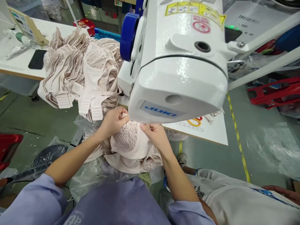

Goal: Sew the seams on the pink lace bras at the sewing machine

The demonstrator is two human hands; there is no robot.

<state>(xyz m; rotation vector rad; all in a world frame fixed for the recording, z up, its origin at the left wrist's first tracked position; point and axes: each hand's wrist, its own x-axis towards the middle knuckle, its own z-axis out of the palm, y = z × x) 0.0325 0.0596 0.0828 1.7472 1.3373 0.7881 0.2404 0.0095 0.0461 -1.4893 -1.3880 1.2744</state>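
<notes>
Close in view, I have left hand [114, 121] and right hand [156, 135] pinching a bra [127, 139] below the sewing machine [180, 84], seemingly to spread its edge; beyond, stacked bras [67, 65] lie on the tabletop [16, 61], probably for easy reach.

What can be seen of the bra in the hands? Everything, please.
The bra is pale beige, soft-looking fabric: a rounded cup with openwork lace patterning, bordered by smooth, plain cloth below and on the right hand's side. The left hand pinches its upper edge; the right hand grips the opposite side. It is just in front of the machine, cup bulging toward the camera. Similar fabric lies beneath; whether it belongs to the same bra is unclear.
</notes>
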